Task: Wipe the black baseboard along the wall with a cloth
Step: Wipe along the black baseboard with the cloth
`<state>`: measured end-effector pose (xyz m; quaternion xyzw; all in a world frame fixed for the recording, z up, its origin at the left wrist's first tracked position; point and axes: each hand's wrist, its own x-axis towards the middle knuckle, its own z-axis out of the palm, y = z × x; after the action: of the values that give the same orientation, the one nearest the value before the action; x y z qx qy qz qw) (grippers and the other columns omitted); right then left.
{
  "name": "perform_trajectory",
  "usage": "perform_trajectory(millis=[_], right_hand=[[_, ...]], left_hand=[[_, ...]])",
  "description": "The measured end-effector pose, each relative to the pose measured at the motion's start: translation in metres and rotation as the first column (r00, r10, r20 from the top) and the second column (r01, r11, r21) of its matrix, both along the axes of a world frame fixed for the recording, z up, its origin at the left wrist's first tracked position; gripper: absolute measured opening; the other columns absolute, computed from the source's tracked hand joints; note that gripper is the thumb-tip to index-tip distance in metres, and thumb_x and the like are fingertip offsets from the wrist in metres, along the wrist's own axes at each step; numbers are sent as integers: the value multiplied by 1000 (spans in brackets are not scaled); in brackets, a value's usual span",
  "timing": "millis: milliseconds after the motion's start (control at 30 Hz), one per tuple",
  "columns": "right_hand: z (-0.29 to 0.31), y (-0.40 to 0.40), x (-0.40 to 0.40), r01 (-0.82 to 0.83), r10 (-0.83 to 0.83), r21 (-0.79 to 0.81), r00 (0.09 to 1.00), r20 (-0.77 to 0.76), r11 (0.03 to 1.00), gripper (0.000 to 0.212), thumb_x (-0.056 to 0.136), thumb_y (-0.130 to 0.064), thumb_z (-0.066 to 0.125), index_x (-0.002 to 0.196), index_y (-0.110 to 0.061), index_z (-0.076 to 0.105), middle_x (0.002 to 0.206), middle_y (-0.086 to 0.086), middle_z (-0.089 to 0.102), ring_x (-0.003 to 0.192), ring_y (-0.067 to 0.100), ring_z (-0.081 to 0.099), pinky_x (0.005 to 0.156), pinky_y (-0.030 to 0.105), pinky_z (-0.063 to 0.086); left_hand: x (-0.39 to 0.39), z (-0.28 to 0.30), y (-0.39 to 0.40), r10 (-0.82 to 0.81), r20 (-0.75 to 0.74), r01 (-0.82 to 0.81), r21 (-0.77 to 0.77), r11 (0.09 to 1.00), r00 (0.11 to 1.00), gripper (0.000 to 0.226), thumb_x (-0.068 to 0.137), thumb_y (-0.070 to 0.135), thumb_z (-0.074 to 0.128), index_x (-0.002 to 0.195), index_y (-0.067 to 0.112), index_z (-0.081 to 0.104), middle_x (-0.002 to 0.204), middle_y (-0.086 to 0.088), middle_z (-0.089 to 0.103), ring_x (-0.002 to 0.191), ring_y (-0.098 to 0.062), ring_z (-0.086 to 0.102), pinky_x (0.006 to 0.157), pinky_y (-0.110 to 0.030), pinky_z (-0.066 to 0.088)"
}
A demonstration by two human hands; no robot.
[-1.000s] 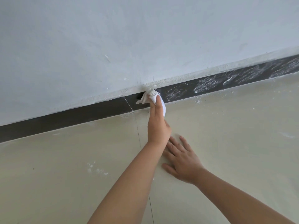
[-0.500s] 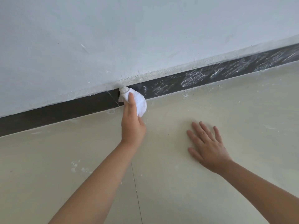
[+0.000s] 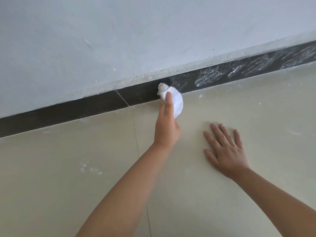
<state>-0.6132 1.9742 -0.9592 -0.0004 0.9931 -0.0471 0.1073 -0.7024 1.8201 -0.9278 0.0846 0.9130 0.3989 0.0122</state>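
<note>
at wall foot, left hand [image 3: 166,129] grips white cloth [image 3: 172,98] on black baseboard [image 3: 68,111]; right hand [image 3: 225,151] splayed flat on beige floor [image 3: 68,185].

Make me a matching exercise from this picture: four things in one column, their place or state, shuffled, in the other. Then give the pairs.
Things
1. left hand
2. right hand
3. cloth
4. baseboard to the right of the cloth

States
A. streaked with white smears
B. flat on the floor, fingers spread
C. bunched and white, pressed against the black strip
D. gripping the wad, one finger laid along it

Pairs: 1-D, 2-B, 3-C, 4-A
</note>
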Motion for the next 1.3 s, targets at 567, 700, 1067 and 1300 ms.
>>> perform_trajectory(millis=[567, 700, 1067, 1300], right_hand=[[-5, 3, 2, 4, -5, -17, 1000, -27, 1000, 77, 94, -49, 1, 114, -10, 64, 126, 16, 57, 113, 39, 54, 103, 47, 18], [-6, 4, 1, 5, -6, -26, 999, -44, 1000, 77, 95, -49, 1, 114, -9, 64, 126, 17, 57, 113, 40, 54, 99, 45, 16], [-4, 4, 0, 21, -22, -27, 999, -30, 999, 75, 95, -48, 1, 114, -13, 65, 127, 14, 57, 114, 37, 54, 100, 45, 17], [-1, 5, 0, 28, -29, -13, 999, -15, 1000, 75, 95, -48, 1, 112, -14, 66, 126, 12, 58, 113, 36, 55, 99, 44, 18]], left_hand=[[-20, -25, 2, 416, 86, -422, 67, 904, 905, 73, 85, -5, 48, 142, 3, 3, 150, -18, 14, 134, -32, 27, 89, -11, 23], [-13, -27, 15, 228, 114, -236, 66, 969, 967, 72, 84, -5, 48, 142, 4, 6, 149, -18, 18, 134, -32, 29, 95, -16, 23], [2, -24, -20, 375, -77, -373, 37, 927, 924, 68, 82, -12, 47, 139, -5, 9, 145, -26, 21, 134, -39, 25, 91, -2, 10], [-18, -26, -10, 466, 65, -466, -5, 885, 883, 70, 84, -12, 39, 142, 3, 4, 150, -23, 9, 135, -34, 22, 85, -8, 19]])
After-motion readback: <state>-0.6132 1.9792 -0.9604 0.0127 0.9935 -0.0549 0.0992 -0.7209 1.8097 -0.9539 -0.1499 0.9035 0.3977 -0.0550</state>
